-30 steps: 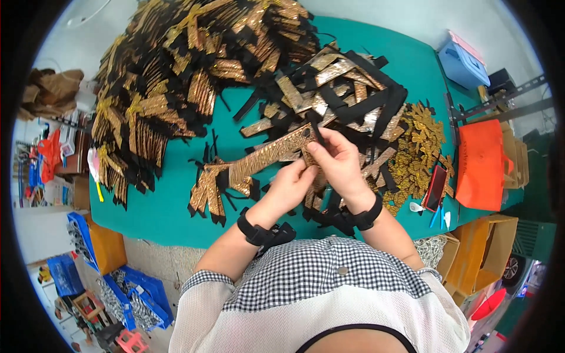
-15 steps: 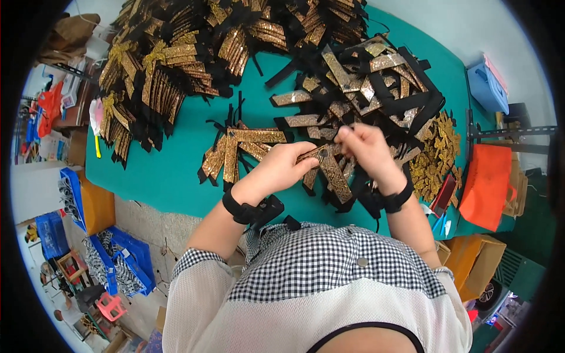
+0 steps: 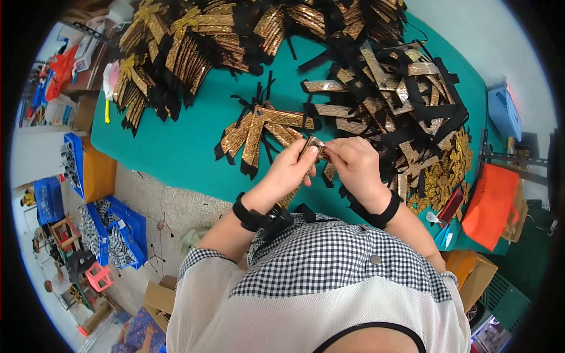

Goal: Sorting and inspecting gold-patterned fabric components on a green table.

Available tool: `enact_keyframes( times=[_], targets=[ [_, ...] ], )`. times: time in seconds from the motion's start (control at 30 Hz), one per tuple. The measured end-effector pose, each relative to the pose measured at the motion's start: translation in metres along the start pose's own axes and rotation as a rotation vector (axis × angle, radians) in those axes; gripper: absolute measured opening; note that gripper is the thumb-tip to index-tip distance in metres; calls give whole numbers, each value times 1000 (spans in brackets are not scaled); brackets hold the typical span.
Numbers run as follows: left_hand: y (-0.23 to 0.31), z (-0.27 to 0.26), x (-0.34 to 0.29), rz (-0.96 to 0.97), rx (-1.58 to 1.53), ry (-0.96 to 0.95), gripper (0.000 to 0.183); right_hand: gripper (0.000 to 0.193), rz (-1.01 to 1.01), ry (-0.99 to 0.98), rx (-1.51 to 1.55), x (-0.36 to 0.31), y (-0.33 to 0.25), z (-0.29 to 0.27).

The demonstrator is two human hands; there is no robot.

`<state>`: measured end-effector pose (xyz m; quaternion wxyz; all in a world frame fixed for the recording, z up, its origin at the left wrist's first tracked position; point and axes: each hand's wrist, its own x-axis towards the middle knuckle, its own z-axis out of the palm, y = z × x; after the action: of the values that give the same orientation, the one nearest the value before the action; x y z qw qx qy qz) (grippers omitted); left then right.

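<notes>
Close in front of me, both hands meet on a gold sequined strip piece (image 3: 318, 142). My left hand (image 3: 288, 169) is closed on it, thumb on top, and a sequined tail hangs below the palm. The fingertips of my right hand (image 3: 355, 166) pinch its right-hand edge; what exactly lies between them is too small to make out. Just beyond my left hand, a small fan of gold sequined strips (image 3: 253, 136) with black ends lies on the green table. To the right spreads a loose heap of black-edged sequined strips (image 3: 391, 94).
Stacked gold-and-black strip bundles (image 3: 191, 59) cover the far side of the green tabletop (image 3: 153, 156). Gold glitter bow-shaped pieces (image 3: 438, 173) are piled at the right, near a red case (image 3: 451, 204) and an orange-red bag (image 3: 491, 206). Blue bins (image 3: 120, 229) stand at lower left.
My left hand has drawn the strip piece in and turned it, so its tails point down. My right hand has come lower, against the left. The view has shifted slightly.
</notes>
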<state>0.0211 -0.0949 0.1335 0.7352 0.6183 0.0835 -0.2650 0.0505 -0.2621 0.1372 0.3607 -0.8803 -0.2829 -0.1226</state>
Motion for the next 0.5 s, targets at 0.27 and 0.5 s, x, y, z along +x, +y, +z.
enact_keyframes(
  times=[0.27,0.5],
  targets=[
    [-28,-18,-13,-71,-167,169,32,18,-215,-93,36,-10,-20,30],
    [-33,-37,-5,-147,-219,199,28,18,-225,-189,41,-7,-23,45]
  ],
)
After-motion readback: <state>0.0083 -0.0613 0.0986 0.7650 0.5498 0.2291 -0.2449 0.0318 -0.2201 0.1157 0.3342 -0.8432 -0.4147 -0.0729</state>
